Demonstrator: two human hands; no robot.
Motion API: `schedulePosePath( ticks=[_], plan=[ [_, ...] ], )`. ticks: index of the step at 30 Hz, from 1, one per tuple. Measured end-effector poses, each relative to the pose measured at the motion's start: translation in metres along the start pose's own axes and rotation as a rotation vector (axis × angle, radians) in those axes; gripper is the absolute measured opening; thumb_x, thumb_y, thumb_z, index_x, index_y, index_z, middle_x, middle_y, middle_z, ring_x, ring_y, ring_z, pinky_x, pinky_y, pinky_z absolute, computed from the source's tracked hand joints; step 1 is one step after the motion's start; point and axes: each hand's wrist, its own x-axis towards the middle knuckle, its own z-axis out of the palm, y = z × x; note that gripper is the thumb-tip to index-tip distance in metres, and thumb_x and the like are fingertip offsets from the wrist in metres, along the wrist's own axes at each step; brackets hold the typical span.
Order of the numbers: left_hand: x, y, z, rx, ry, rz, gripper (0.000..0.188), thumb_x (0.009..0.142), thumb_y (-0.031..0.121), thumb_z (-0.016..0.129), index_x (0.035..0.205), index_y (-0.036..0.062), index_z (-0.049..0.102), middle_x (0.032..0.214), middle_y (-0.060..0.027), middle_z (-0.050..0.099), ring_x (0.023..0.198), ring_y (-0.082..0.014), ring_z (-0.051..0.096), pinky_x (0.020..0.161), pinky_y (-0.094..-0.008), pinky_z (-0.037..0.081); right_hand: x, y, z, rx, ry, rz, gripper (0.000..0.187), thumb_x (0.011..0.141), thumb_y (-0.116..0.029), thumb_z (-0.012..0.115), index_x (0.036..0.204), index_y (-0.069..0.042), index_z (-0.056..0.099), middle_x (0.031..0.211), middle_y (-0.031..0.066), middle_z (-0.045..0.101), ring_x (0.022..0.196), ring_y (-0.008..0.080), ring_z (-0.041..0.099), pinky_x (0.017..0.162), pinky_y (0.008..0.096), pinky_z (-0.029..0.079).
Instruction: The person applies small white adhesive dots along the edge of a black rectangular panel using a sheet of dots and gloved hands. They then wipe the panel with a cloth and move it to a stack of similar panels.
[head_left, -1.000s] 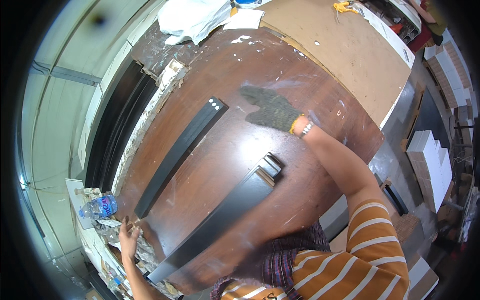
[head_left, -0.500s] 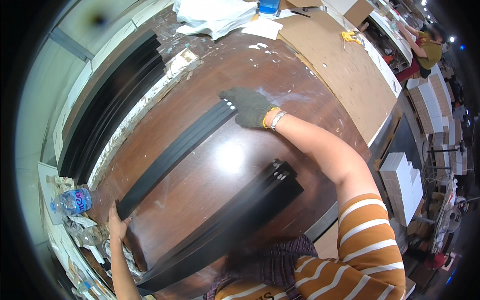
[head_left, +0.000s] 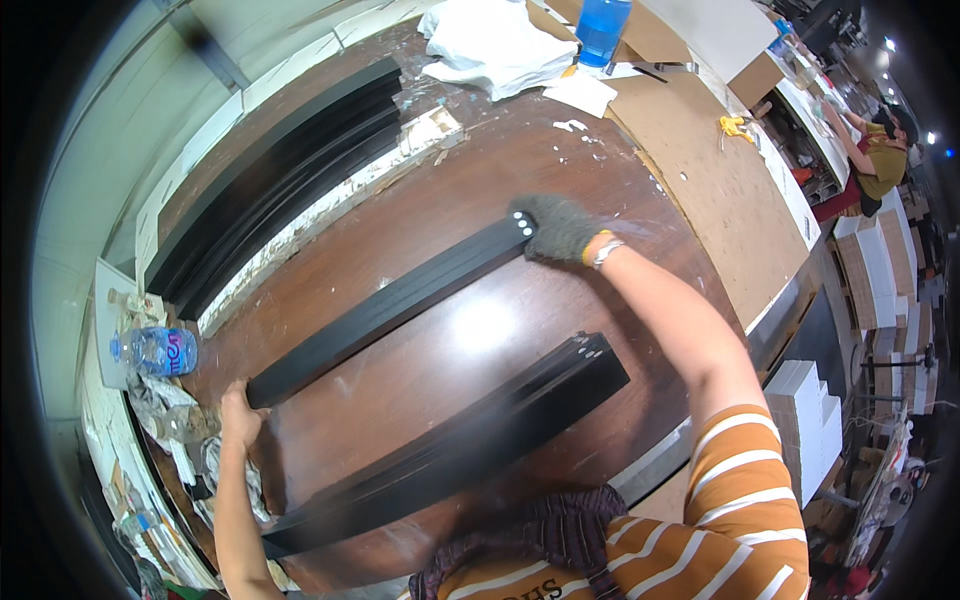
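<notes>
A long black bar (head_left: 390,308) runs diagonally across the middle of the brown table, three white dots at its far right end. Bare, my left hand (head_left: 241,414) grips the near left end of the bar. At the other end my right hand (head_left: 562,230), in a dark grey knitted glove, is closed round the bar beside the dots; some of its fingers are hidden. Closer to my body lies a group of similar black bars (head_left: 450,445), with pale dots at their right ends. Another stack of black bars (head_left: 275,180) rests at the far left.
Beyond the bars are a white cloth or bag (head_left: 495,45), a blue container (head_left: 603,30) and a cardboard sheet (head_left: 690,150) with a yellow-handled tool (head_left: 735,127). A plastic bottle (head_left: 160,351) lies at the left edge. Another person (head_left: 875,160) works at the upper right.
The view has shifted, so the scene sits further right. The held bar has tilted, showing more of its long side, with both hands still at its ends.
</notes>
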Motion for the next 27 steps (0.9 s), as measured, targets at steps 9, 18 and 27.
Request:
schedulePosePath(
  ticks=[9,18,27],
  plan=[
    [-0.128,-0.026,-0.094,-0.951,-0.015,-0.077,0.073,0.08,0.037,0.078,0.136,-0.0051,0.056,0.128,-0.0121,0.062,0.119,-0.0222,0.058,0.104,-0.0338,0.042,-0.098,-0.036,-0.099,0.829,0.011,0.118,0.042,0.079,-0.021,0.082,0.114,0.0,0.071,0.094,0.0084,0.07,0.078,0.0127,0.065,0.065,0.0303,0.053],
    [-0.251,-0.007,-0.09,-0.923,0.183,-0.275,0.055,0.088,0.042,0.077,0.117,-0.0019,0.061,0.088,0.002,0.057,0.072,-0.0052,0.049,0.064,-0.0206,0.04,-0.196,-0.084,-0.109,0.409,-0.009,-0.145,0.02,0.084,-0.012,0.076,0.103,-0.006,0.074,0.088,0.0073,0.07,0.066,0.0143,0.064,0.055,0.0275,0.052],
    [-0.281,-0.009,-0.079,-0.851,0.168,-0.355,0.021,0.098,0.018,0.066,0.097,-0.0022,0.058,0.083,0.0008,0.055,0.07,-0.006,0.049,0.059,-0.0238,0.04,-0.212,-0.102,-0.102,0.395,-0.073,0.011,0.018,0.089,-0.017,0.074,0.094,0.0,0.073,0.081,0.0068,0.069,0.064,0.011,0.063,0.054,0.0276,0.051]
  ],
)
